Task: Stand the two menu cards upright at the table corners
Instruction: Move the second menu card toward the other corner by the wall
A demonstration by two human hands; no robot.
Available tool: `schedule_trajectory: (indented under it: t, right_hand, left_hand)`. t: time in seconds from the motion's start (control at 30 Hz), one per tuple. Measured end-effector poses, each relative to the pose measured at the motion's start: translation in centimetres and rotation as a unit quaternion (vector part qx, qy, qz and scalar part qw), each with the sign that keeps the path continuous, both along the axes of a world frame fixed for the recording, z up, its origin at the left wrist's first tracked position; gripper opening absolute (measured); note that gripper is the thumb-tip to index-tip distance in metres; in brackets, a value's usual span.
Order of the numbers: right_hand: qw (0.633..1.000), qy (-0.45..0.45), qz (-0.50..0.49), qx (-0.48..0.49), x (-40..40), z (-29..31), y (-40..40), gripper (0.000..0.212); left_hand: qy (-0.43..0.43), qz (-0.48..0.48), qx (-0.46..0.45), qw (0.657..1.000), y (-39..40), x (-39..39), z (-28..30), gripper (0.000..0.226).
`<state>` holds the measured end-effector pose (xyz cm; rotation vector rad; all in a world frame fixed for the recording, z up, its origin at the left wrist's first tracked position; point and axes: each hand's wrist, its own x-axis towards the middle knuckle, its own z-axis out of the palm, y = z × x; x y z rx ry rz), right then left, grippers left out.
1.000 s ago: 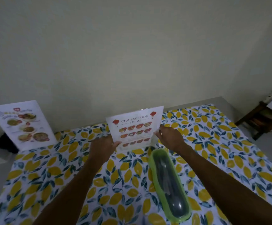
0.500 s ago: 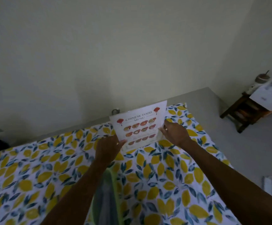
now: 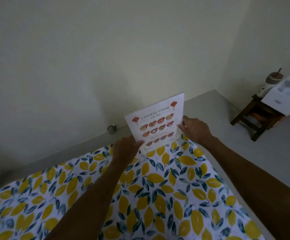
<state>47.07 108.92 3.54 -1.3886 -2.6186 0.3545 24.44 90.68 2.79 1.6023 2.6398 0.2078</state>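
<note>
Two bare hands are carrying the white laminated Chinese food menu card (image 3: 155, 124) to the far right corner of the lemon-print tablecloth (image 3: 158, 196) — left hand (image 3: 126, 149) and right hand (image 3: 195, 129) pinching its side edges. A second ago it was mid-table — placement looks imminent.

Home room: lemon-print tablecloth (image 3: 158, 196), plain wall (image 3: 106, 49), wooden stool (image 3: 256, 118).

Two bare forearms, sleeveless to the frame edge, left hand (image 3: 125, 149) and right hand (image 3: 196, 129) without gloves
</note>
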Motion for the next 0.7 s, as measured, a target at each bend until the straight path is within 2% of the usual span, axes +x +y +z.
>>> schedule_trajectory:
  t: [0.1,0.3,0.47,0.7]
  right_hand:
    - [1.0,0.004,-0.002,0.004,-0.8,-1.1,3.4,0.04]
    - [1.0,0.005,-0.011,-0.009,-2.2,-3.7,8.3,0.038]
    - [0.997,0.032,-0.031,-0.055,-2.2,-6.4,9.2,0.033]
    - [0.996,0.054,-0.029,-0.072,-1.6,-8.9,8.6,0.03]
  left_hand:
    - [-0.022,0.013,0.023,0.999,3.3,-0.3,-0.7,0.055]
    - [-0.063,0.019,0.035,0.997,8.1,-1.3,-2.3,0.05]
    - [-0.144,0.023,0.041,0.988,9.4,-1.0,-3.8,0.043]
    - [-0.177,0.033,0.048,0.983,9.1,-1.0,-4.8,0.042]
